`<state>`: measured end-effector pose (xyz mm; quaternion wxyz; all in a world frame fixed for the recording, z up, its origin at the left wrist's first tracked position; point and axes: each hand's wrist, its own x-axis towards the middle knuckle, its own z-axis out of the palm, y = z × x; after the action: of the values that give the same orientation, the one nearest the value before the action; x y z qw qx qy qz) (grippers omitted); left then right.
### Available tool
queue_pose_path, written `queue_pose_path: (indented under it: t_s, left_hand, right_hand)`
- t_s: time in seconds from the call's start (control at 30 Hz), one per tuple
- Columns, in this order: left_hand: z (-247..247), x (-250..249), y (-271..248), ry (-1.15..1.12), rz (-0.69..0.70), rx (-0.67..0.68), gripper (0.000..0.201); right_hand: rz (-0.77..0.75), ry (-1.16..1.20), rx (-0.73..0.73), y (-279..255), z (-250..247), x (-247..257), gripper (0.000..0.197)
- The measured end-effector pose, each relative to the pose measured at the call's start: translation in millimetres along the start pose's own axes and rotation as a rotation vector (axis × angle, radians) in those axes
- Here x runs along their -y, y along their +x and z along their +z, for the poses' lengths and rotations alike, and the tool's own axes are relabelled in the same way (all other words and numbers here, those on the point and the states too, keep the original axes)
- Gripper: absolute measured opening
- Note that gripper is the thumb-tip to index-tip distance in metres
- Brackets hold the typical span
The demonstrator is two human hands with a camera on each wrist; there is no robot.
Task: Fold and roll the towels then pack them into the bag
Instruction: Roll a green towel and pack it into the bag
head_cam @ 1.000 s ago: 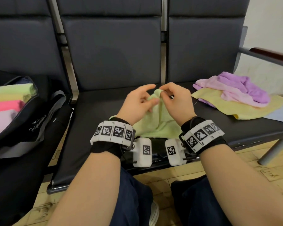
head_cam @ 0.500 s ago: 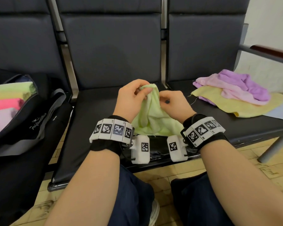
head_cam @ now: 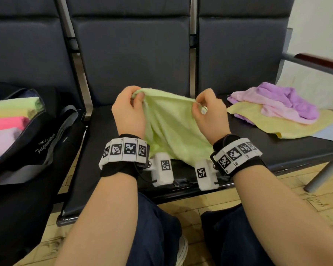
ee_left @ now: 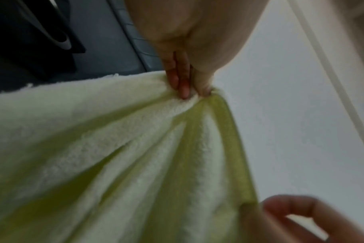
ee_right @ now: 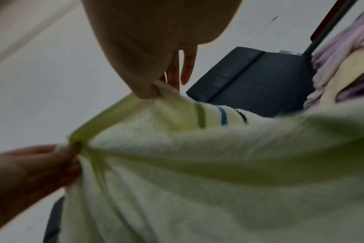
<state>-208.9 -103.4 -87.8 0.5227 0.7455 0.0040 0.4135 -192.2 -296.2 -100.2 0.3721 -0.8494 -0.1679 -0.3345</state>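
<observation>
A light green towel hangs over the middle bench seat, stretched by its top edge between my two hands. My left hand pinches its left corner, seen close in the left wrist view as fingers nipping the green towel. My right hand pinches the right corner, where the towel shows short green, blue and black stripes. The towel's lower part lies bunched on the seat. A black bag stands open on the left seat, holding several rolled towels.
A loose pile of purple, pink and yellow towels lies on the right seat, beside a metal armrest with a dark red top. The dark seat shows bare on both sides of the green towel. My knees sit below the bench's front edge.
My hands have moved apart, the left to the left and the right to the right, spreading the green towel from a bunched clump into a stretched sheet.
</observation>
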Motion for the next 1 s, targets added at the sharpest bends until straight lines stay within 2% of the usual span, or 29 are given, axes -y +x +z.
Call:
queue_pose_path:
  t_s: [0.13, 0.23, 0.3, 0.37, 0.47, 0.57, 0.63, 0.73, 0.77, 0.87, 1.0]
  left_hand:
    - [-5, 5, 4, -0.028, -0.064, -0.089, 0.015]
    - [-4, 8, 5, -0.065, -0.136, -0.147, 0.013]
    - [-4, 10, 5, -0.066, -0.17, -0.143, 0.01]
    - [0, 12, 3, -0.024, -0.186, -0.028, 0.013]
    - [13, 6, -8, -0.023, -0.211, 0.318, 0.045]
    - [26, -6, -20, -0.091, -0.184, 0.64, 0.058]
    - [31, -9, -24, -0.043, -0.144, 0.726, 0.049]
    - [32, -10, -22, 0.017, -0.133, 0.644, 0.014]
    - [30, -10, -21, 0.002, -0.146, 0.601, 0.008]
    - [26, -10, -17, -0.062, -0.166, 0.488, 0.002]
    - [23, -9, -13, -0.122, -0.222, 0.385, 0.003]
  right_hand:
    - [-0.129, -0.219, 0.082, -4, 10, -17, 0.009]
    - [-0.112, -0.32, 0.088, -1, 9, -21, 0.013]
    - [-0.042, -0.302, 0.074, -3, 8, -20, 0.013]
    - [0.068, -0.17, 0.084, -4, 6, -18, 0.011]
    - [0.17, 0.109, 0.157, -5, 4, -14, 0.009]
    - [0.127, 0.229, 0.174, -4, 1, -1, 0.01]
    - [0.093, 0.264, 0.197, -4, 0, 6, 0.011]
    - [0.074, 0.287, 0.172, -2, 2, 9, 0.007]
    - [0.079, 0.292, 0.159, -2, 2, 8, 0.005]
    - [0.112, 0.249, 0.195, -2, 3, 2, 0.001]
    - [0.203, 0.177, 0.323, -8, 4, -9, 0.006]
